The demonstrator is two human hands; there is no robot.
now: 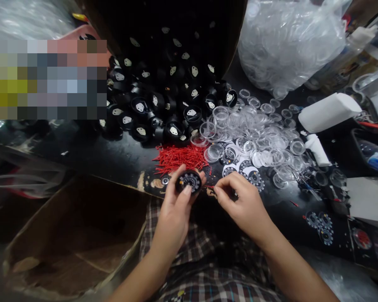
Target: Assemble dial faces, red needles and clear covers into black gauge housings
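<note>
My left hand [176, 205] is closed around a round black gauge [190, 181], its dial facing up and the thumb lying on the dial. To its right my right hand [241, 195] pinches thumb and forefinger together. A thin red pointer [209, 186] shows at those fingertips, just apart from the gauge. Behind my left hand lies a pile of red pointers [181, 158]. Printed dial discs [247, 167] lie beyond my right hand, partly under a heap of clear round lenses [258, 128]. Black gauge housings [173, 128] with pale plates inside are piled at the back.
A large brown container [72, 251] stands open at the lower left. A clear plastic bag [290, 42] fills the back right. White rolls [329, 111], a white box [368, 199] and a few loose dials [321, 226] lie right. The upper left is pixelated.
</note>
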